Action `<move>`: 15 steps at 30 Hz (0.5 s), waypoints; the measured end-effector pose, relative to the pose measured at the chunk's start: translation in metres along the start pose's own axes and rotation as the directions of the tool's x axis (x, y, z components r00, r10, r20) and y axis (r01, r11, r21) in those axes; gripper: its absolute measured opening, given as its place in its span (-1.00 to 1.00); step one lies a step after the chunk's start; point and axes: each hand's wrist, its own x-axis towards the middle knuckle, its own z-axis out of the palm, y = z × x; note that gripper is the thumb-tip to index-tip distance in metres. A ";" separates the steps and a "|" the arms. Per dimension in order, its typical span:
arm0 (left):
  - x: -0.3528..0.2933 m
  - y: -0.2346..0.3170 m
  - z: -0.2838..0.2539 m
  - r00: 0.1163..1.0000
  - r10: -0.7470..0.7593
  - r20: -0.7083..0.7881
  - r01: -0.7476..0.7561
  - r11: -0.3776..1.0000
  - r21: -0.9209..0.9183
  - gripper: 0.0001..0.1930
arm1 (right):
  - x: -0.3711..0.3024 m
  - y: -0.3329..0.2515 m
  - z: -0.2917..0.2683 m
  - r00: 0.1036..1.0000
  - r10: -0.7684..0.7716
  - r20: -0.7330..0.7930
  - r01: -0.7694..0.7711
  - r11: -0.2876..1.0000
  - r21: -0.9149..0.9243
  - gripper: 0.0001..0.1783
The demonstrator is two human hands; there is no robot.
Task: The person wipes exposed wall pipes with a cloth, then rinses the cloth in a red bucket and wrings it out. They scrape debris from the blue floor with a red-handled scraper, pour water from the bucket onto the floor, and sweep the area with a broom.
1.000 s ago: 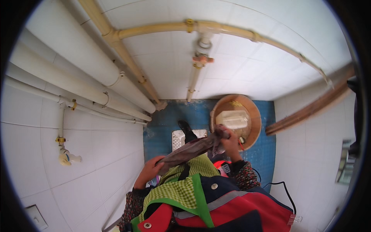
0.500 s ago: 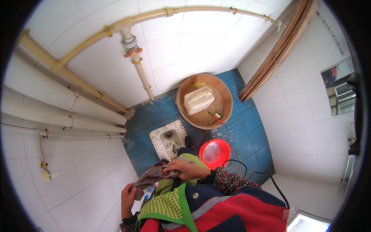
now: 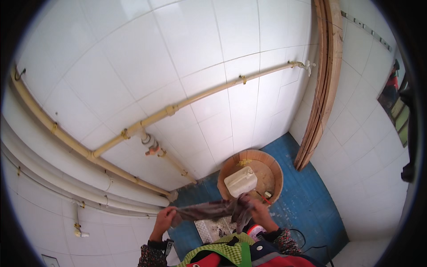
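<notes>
A thin dark brownish-grey cloth (image 3: pixel 204 211) is stretched sideways in front of me. My left hand (image 3: pixel 165 219) is closed on its left end. The other end is gripped by my right hand (image 3: pixel 261 214), where the fabric bunches up and a loose part hangs down. Beneath the cloth lies a white squat toilet (image 3: pixel 205 230), partly covered by it. A red bucket (image 3: pixel 256 229) shows only in part beside my right wrist.
Beyond my hands stands a round wooden tub (image 3: pixel 278 175) with a whitish plastic jug (image 3: pixel 240 181) inside. Wooden boards (image 3: pixel 321 89) lean in the right corner. Cream pipes (image 3: pixel 195 99) run along the tiled wall. A black cable or hose (image 3: pixel 316 247) lies on the blue floor (image 3: pixel 307 196).
Both hands have risen and moved farther apart, drawing the cloth out from a bunched drape into a stretched strip. My view has tilted upward, showing more wall and less of the bucket.
</notes>
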 end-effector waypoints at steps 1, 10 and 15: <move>0.021 0.022 -0.002 0.997 0.063 -0.044 -0.064 0.998 -0.023 -0.78 | 0.013 0.006 -0.018 0.992 0.081 -0.101 -0.081 0.997 0.002 -0.67; 0.188 0.231 0.007 0.894 0.354 -0.276 -0.448 0.689 -0.570 -0.78 | 0.178 0.015 -0.113 0.927 0.270 -0.259 -0.193 0.939 0.286 -0.70; 0.286 0.287 0.033 0.552 0.731 -0.401 -0.738 0.652 0.174 -0.70 | 0.264 0.010 -0.154 0.880 0.265 -0.393 -0.103 0.916 0.387 -0.71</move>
